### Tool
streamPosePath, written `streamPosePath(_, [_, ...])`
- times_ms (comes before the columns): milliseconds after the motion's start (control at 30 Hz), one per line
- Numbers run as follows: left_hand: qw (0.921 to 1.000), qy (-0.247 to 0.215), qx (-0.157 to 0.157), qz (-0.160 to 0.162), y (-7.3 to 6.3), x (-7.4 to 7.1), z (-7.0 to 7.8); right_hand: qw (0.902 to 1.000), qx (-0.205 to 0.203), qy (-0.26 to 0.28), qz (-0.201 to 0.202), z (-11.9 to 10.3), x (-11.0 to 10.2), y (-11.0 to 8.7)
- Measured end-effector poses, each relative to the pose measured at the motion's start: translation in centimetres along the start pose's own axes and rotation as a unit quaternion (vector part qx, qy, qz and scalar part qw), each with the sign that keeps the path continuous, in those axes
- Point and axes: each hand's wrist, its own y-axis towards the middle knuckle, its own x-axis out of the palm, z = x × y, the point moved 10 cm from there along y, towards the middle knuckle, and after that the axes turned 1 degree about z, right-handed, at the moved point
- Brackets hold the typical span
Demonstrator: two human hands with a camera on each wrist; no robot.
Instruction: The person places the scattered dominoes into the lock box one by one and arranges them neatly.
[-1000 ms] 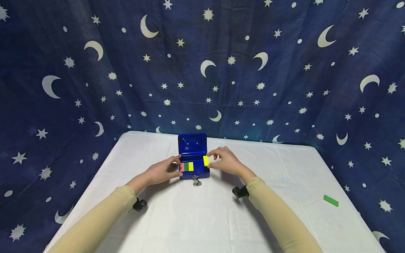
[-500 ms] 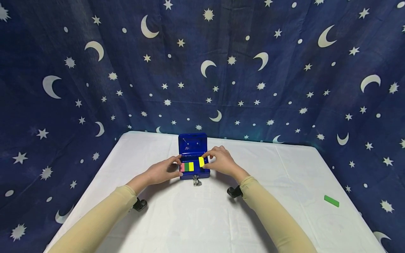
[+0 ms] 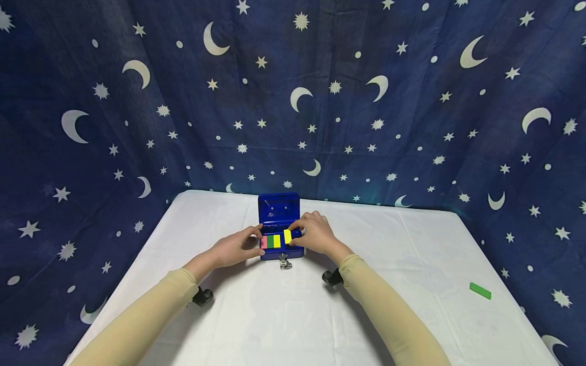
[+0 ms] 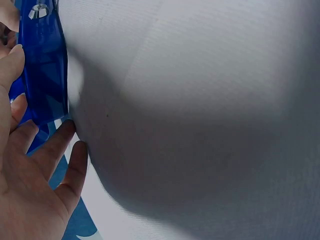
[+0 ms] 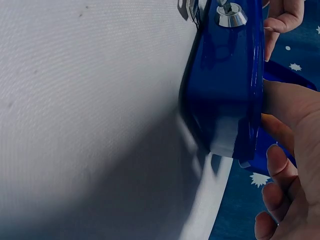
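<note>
A blue metal cash box [image 3: 270, 255] stands on the table with its lid [image 3: 279, 207] raised. Inside, at the left, a pink block [image 3: 263, 242], a green block [image 3: 270, 241] and a yellow block [image 3: 276, 241] lie side by side. My left hand [image 3: 232, 248] holds the box's left end, thumb at the front corner and index finger toward the back. With thumb and index finger, my right hand [image 3: 317, 235] pinches another yellow block [image 3: 287, 237] over the box's right half. The right wrist view hides that block behind the box wall [image 5: 220, 95].
Keys [image 3: 286, 264] hang from the lock [image 5: 230, 16] on the box front. A green block [image 3: 480, 291] lies far right on the white-covered table [image 3: 284, 315]. A dark blue curtain [image 3: 256, 101] with moons and stars hangs behind and at both sides.
My right hand has moved left and slightly down with the yellow block, from the box's right edge toward the row of blocks. My left hand stays where it was.
</note>
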Motion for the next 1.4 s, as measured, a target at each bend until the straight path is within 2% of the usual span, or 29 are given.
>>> streamPosePath(667, [0.9999, -0.001, 0.013, 0.003, -0.1, -0.2, 0.5, 0.9957, -0.014, -0.091, -0.013, -0.8, 1.1, 0.8])
streamPosePath(967, [0.9999, -0.003, 0.012, 0.005, -0.1, -0.3, 0.4, 0.9933, -0.037, -0.108, -0.014, -1.5, 1.3, 0.9])
streamPosePath(1400, [0.9999, 0.001, 0.015, 0.007, -0.1, -0.3, 0.4, 0.9903, -0.037, -0.131, -0.029, -2.0, 1.7, 1.1])
